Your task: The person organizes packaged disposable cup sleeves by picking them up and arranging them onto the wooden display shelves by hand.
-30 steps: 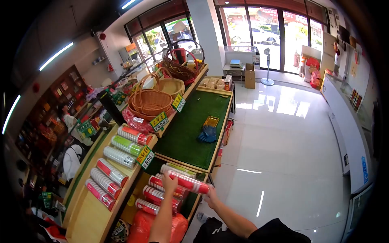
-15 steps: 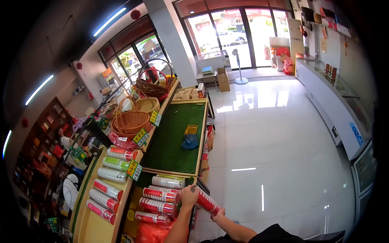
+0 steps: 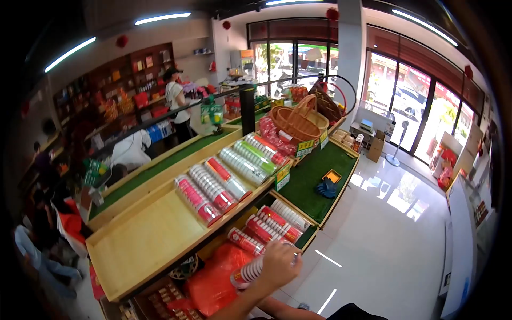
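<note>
My left hand [image 3: 280,264] is closed around a clear plastic tube [image 3: 246,273] packed with stacked, whitish round pieces and partly covered in red. The tube lies slanted, its lower-left end sticking out past my fist. My right forearm [image 3: 288,309] comes in at the bottom edge, and its hand is hidden behind my left arm. Just beyond the held tube, similar red and white tubes [image 3: 261,228] lie side by side in the lower bin. A red plastic bag [image 3: 218,280] sits directly left of the held tube.
On the upper wooden shelf [image 3: 144,229] lies a row of pink, red, white and green tubes [image 3: 242,165]. Wicker baskets [image 3: 296,122] stand behind them. A blue glove [image 3: 326,188] rests on green matting [image 3: 304,197]. A person [image 3: 178,101] stands across the room.
The view has swung left, bringing more of the shelf into sight. The held tube has turned from slanting down-right to down-left. My right hand has gone out of sight behind my left arm.
</note>
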### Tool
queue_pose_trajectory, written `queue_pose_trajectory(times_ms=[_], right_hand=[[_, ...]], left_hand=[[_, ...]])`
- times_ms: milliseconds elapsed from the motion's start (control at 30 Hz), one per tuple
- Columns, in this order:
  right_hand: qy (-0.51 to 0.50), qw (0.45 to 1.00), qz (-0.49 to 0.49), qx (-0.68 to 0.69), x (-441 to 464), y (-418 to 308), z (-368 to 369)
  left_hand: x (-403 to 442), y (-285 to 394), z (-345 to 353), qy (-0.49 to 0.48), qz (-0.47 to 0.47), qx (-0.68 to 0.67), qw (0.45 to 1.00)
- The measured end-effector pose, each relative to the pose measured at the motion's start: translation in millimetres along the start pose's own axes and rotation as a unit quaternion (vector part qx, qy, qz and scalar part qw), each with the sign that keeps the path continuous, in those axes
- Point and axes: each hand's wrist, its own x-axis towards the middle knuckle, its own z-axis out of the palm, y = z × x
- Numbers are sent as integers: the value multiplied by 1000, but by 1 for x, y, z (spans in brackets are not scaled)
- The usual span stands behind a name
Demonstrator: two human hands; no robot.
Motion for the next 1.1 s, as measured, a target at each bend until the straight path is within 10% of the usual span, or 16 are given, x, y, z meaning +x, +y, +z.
queue_pose_trajectory(times_ms=[333,733,1100], right_hand=[[91,979,65,-172,-40,95,72],[-36,974,-64,-216,-45,80,131],[-200,914,-170,-308,-19,51,169]], left_hand=[[-28,-162,-145,107,-171,110,973],[-77,-262,-195,256,-346,57,901],[-89,-268,-166,117,-507,-78,850]])
